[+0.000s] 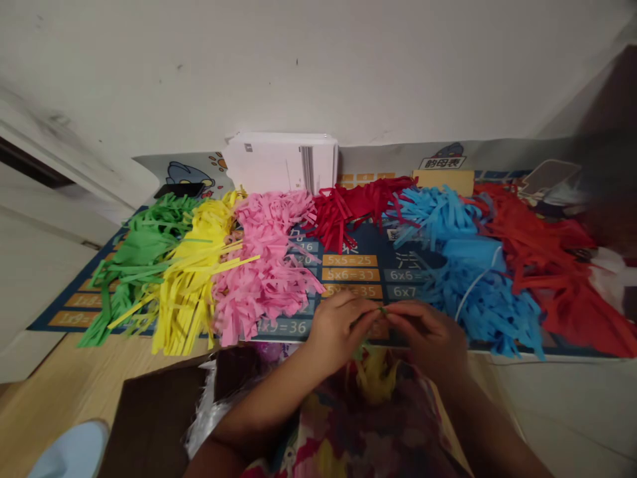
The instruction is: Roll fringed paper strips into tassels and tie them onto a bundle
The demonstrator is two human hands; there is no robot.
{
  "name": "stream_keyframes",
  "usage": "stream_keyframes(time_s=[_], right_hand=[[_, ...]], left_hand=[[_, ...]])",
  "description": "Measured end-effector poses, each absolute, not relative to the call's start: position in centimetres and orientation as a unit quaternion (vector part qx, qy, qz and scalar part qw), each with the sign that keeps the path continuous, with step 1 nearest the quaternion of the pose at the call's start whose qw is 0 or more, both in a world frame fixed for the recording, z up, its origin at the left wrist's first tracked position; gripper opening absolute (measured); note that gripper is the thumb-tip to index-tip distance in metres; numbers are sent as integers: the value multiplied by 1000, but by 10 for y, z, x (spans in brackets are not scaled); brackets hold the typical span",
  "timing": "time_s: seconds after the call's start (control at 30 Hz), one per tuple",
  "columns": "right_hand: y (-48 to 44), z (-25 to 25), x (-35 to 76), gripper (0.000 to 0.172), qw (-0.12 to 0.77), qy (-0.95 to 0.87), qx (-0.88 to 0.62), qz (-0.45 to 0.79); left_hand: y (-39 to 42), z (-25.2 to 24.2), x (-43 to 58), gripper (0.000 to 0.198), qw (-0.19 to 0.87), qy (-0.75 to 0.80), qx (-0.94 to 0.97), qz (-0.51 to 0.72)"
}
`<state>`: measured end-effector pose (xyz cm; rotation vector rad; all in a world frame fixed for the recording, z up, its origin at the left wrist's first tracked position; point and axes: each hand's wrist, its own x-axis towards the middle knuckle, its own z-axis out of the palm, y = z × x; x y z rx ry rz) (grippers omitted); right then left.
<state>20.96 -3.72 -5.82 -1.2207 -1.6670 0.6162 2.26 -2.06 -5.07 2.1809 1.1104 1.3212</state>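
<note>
Nearest the lens lies a patterned garment (343, 441) across the person's lap, with a tuft of yellow strips (375, 377) resting on it just below the hands. Beyond it a printed mat (358, 265) of multiplication sums covers the table up to the wall. Heaps of cut paper run across it: the red heap (547, 265) at the right, the blue heap (468, 265) beside it, then the pink heap (269, 265), yellow heap (192, 279) and green heap (139, 252) toward the left, with a smaller dark red heap (348, 209) at the back. A brown cardboard box (154, 411) sits at lower left, and a stack of white sheets (283, 162) stands against the wall. Over the mat's near edge the left hand (338, 332) and right hand (430, 335) meet, the fingertips of both pinched on a small green strip (381, 309) (only a sliver shows, so I cannot tell its shape). It looks thin, so pulling the two pinches apart could tear it, and a loosened grip could drop it into the lap. The blue heap lies just beside the right hand, and a wide wrist movement could drag strips off the edge.
</note>
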Motion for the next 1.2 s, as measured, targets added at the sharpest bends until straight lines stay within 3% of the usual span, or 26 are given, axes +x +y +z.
stream_keyframes(time_s=[0.17,0.6,0.8,0.97,1.2], right_hand=[[-40,-58,207,10,463,-676,-514,255],[-38,-66,217,21,413,-731,-516,172],[-35,-70,222,17,424,-722,-509,200],[-35,-69,217,19,420,-662,-532,321],[-37,-64,212,18,434,-630,-534,361]], left_hand=[[-20,-52,23,15,174,390,768,477],[-17,-51,27,21,350,428,716,426],[-18,-51,22,21,306,384,765,417],[-20,-50,22,25,251,383,801,386],[-26,-43,20,14,284,418,785,358]])
